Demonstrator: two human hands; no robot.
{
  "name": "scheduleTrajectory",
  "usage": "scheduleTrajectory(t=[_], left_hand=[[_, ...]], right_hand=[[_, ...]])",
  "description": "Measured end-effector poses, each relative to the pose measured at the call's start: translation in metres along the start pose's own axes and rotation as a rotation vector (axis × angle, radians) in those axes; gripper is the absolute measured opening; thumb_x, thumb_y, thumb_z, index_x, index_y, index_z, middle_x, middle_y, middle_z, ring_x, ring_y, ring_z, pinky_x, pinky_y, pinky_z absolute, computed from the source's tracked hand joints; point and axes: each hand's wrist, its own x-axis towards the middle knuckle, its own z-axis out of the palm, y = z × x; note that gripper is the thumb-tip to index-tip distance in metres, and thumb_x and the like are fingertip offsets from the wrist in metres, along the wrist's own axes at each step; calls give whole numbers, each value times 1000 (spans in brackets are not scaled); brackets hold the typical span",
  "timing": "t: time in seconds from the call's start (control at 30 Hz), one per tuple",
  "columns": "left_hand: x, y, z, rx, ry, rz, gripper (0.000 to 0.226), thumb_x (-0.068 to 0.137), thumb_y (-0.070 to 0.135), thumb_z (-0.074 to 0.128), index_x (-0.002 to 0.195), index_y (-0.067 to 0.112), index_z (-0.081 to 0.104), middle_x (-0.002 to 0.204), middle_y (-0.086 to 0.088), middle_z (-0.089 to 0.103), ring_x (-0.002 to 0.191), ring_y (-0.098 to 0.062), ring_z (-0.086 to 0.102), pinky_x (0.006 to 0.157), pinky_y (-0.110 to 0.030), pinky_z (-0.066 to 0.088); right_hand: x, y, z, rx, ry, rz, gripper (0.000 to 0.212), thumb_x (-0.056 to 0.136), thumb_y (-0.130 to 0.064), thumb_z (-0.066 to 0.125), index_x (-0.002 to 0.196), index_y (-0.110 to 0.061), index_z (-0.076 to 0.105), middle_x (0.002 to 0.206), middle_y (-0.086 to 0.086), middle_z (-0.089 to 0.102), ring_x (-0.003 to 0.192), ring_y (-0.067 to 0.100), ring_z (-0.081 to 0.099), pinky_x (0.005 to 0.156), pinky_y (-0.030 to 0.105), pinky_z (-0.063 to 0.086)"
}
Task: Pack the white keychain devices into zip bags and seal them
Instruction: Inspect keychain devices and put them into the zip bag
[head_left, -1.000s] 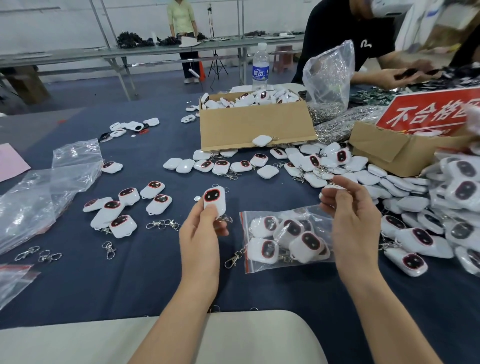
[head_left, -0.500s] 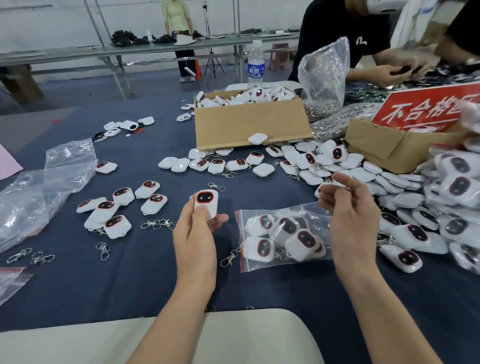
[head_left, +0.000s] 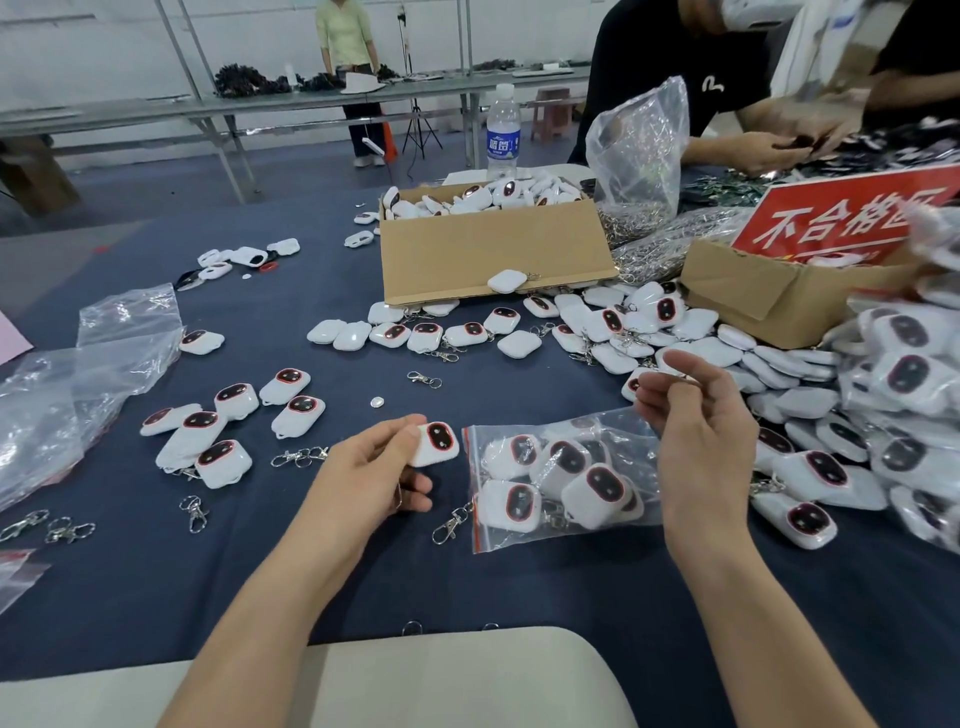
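A clear zip bag (head_left: 563, 525) with a red seal strip lies on the dark blue cloth and holds several white keychain devices with dark, red-rimmed faces. Its seal edge faces left. My left hand (head_left: 366, 480) grips one more white keychain device (head_left: 438, 442) by its end, low over the cloth just left of the bag's seal edge. Above the bag's right end my right hand (head_left: 701, 436) is raised, thumb and fingertips pinching a small thin key ring (head_left: 684, 375). Several loose devices (head_left: 228, 421) lie on the left.
A cardboard box (head_left: 493, 254) full of devices stands behind, beside a second box (head_left: 769, 296) with a red sign. Bagged and loose devices are heaped at right (head_left: 893, 426). Metal clasps (head_left: 449, 522), crumpled plastic bags (head_left: 78, 384) and a water bottle (head_left: 503, 135) are nearby. A person (head_left: 691, 78) works opposite.
My left hand has come down and turned the device from upright to lying near the cloth beside the bag's seal edge. My right hand has stayed raised over the bag.
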Motion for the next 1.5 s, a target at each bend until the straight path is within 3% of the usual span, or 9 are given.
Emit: scheduleTrajectory(t=[0.33,0.5,0.63,0.77,0.97,1.03,1.13,1.4,1.5], left_hand=[[-6,4,4,251,-63,25,13,97,25,67,102,13,69,69,3,69,59,-13,62,60,-24,55],[-15,6,18,261,-54,8,13,96,24,67,97,12,72,66,-1,69,54,-13,60,59,-24,54],[-27,7,41,130,-166,-33,22,102,14,56,95,6,75,66,-1,66,57,-11,61,60,-21,55],[-30,14,45,89,-112,-36,29,101,4,47,105,16,73,70,0,72,60,-10,64,63,-23,57],[-32,18,38,369,-178,75,35,101,14,44,122,34,65,90,9,79,75,-10,65,78,-28,48],[-30,19,35,338,-110,118,33,101,10,43,118,28,66,88,7,79,76,-8,70,69,-19,52],[-24,18,28,267,21,157,31,103,7,42,112,26,65,86,6,78,68,-7,68,60,-17,53],[-4,16,13,362,211,287,26,102,16,48,105,35,66,87,19,73,71,3,63,65,-16,51],[33,32,19,628,236,385,28,101,21,50,126,27,63,111,9,68,83,10,60,65,-1,41]], right_hand=[[-1,2,2,-7,-13,-7,33,102,-7,41,104,-29,66,89,-4,75,85,8,69,76,17,55],[-1,3,3,-16,-19,-11,33,102,-7,41,103,-29,66,85,-8,75,84,7,69,75,16,55],[-2,3,4,-30,-35,-14,33,101,-6,42,105,-26,67,82,-13,74,82,4,68,76,16,55],[-3,4,4,-51,-58,-13,33,101,-7,42,104,-27,68,85,-10,74,85,3,69,76,16,55],[-2,5,4,-98,-90,-20,33,100,-9,43,104,-31,67,88,-10,74,86,3,69,79,20,53],[-2,5,4,-105,-99,-23,33,100,-9,43,104,-31,67,88,-10,74,86,3,69,79,20,53],[1,5,3,-74,-95,-4,33,101,-8,43,103,-30,68,86,-11,74,85,3,68,75,17,54],[21,5,-7,174,-50,196,30,100,-4,45,101,-20,70,80,-5,75,76,9,71,69,18,56],[27,9,-8,195,-62,252,29,101,-5,45,101,-19,70,78,-4,76,72,7,71,66,19,57]])
